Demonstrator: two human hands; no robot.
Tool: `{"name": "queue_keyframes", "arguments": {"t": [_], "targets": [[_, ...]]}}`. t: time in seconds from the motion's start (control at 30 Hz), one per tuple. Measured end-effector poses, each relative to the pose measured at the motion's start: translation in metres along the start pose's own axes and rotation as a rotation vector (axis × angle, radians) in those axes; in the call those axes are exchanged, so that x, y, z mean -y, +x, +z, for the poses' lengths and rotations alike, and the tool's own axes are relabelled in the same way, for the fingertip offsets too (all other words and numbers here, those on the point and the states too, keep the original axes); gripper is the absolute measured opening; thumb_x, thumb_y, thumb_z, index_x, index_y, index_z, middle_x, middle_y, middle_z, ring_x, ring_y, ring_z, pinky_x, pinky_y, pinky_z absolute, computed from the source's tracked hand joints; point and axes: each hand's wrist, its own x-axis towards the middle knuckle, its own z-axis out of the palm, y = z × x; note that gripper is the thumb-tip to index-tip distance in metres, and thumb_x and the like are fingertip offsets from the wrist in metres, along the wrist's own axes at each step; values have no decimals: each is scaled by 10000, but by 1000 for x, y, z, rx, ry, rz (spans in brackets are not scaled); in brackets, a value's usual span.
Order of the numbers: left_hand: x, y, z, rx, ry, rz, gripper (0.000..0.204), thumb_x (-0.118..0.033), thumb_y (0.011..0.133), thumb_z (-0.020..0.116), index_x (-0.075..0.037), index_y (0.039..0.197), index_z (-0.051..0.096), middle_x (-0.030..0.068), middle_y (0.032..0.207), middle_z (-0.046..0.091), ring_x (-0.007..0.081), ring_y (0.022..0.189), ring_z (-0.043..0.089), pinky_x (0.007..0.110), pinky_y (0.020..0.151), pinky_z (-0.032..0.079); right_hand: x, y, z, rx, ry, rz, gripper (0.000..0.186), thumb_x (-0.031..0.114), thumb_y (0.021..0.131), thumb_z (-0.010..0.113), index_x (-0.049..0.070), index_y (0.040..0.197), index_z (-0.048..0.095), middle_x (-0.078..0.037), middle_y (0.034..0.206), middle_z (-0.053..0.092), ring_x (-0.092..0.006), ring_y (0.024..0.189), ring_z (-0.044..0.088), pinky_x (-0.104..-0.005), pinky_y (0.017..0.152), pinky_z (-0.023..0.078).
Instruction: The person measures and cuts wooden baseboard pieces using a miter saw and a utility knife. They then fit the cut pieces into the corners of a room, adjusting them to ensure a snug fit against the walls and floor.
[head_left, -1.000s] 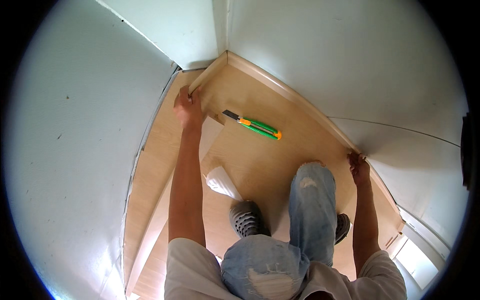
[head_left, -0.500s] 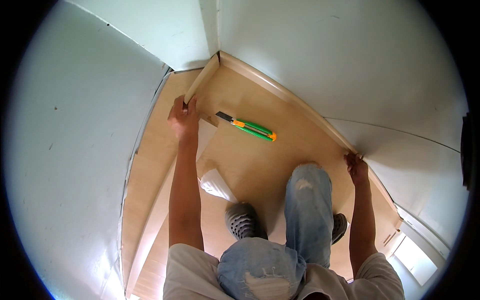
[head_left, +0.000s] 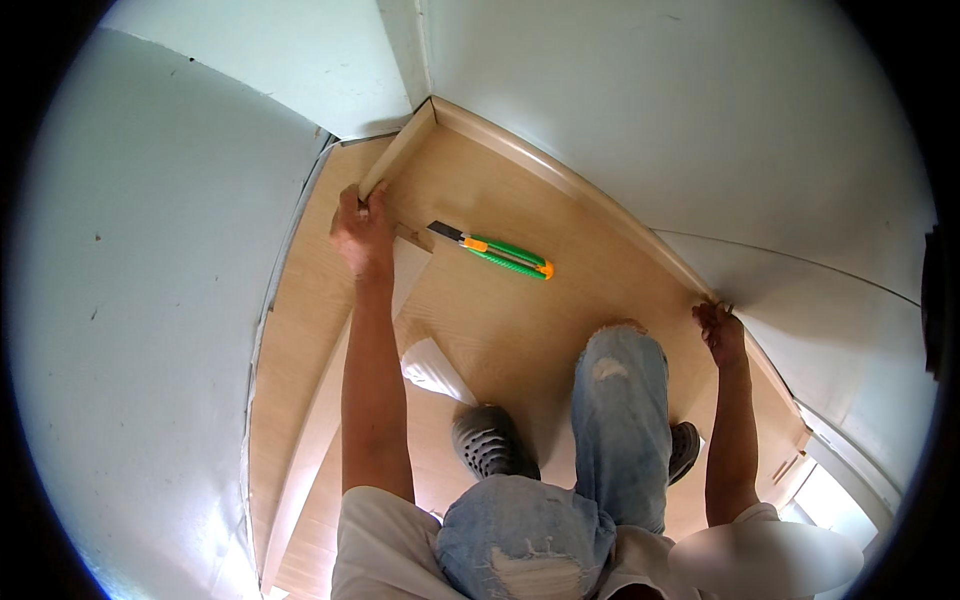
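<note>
My left hand is closed around the near end of a short wood-coloured skirting strip. That strip stands on edge and its far end meets the wall corner. Along the right wall runs a long skirting board of the same colour, touching the short strip at the corner. My right hand has its fingers curled at the long board's top edge, against the wall. Between my hands a green and orange utility knife lies on the wood-look floor, its dark blade out and pointing left.
A crumpled white cloth or paper lies by my dark clog. Loose floor planks lie along the left wall. Pale walls close in on both sides. A blurred pale oval covers the lower right.
The short strip's far end now sits tighter in the corner, where a dark gap showed before. My left hand has moved slightly with it; my right hand keeps its place on the long board.
</note>
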Motion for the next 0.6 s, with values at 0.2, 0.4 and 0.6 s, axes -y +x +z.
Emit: {"name": "queue_keyframes", "arguments": {"t": [0.2,0.4,0.6], "targets": [[1,10,5,-64,94,22,233,-206,809,823,-91,965,693,108,779,698,243,662,666,368,597,522,-2,4,-4,6,-2,-23,470,390,1070,427,-35,1221,559,-170,1090,701,-177,872,697,-192,486,481],[11,8,3,4,85,39,245,-215,796,833,-88,946,688,116,773,687,270,663,657,377,599,520,-1,2,0,-1,-6,-1,446,366,1078,418,-30,1215,572,-148,1053,707,-148,799,672,-170,488,460],[26,8,8,51,-53,-31,244,-204,800,829,-70,953,695,119,785,687,261,658,654,377,608,523,7,-4,6,19,38,-2,439,364,1078,422,-27,1195,585,-139,1041,714,-128,758,660,-179,497,462]]}}
